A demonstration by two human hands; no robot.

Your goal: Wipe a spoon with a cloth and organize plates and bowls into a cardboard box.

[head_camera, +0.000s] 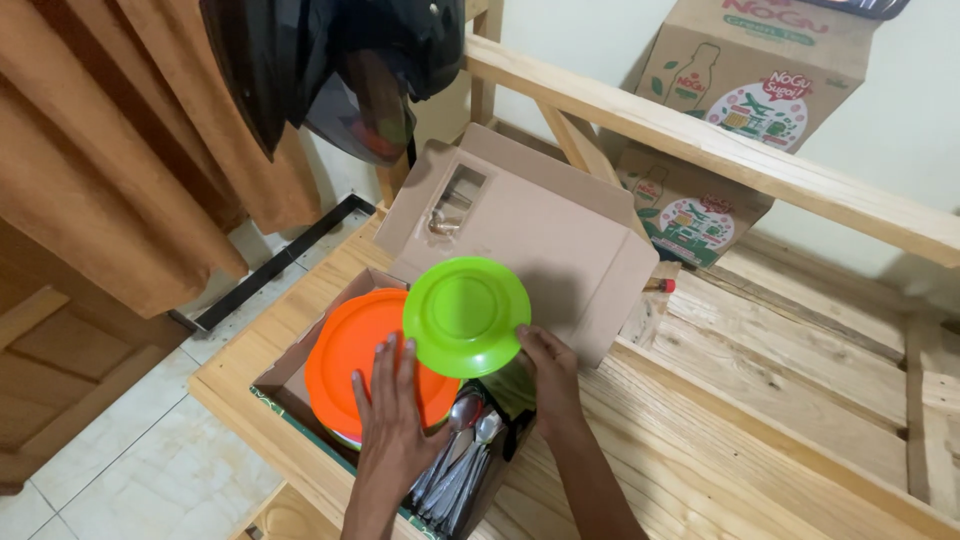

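Note:
My right hand [549, 372] grips the right rim of a small green plastic plate [465, 313] and holds it just above an open cardboard box [300, 352]. My left hand [393, 415] lies flat with fingers spread on an orange plate [350, 350], the top of a stack inside the box. Metal spoons [463, 450] lie in the box beside the stack, to the right of my left hand.
The box stands on a wooden slatted shelf [760, 390]; its flap [540, 235] is folded back. Printed cartons [760, 75] lean on the wall behind a wooden rail [700, 140]. A dark helmet [340, 70] hangs above. An orange curtain [120, 150] and tiled floor [130, 470] are left.

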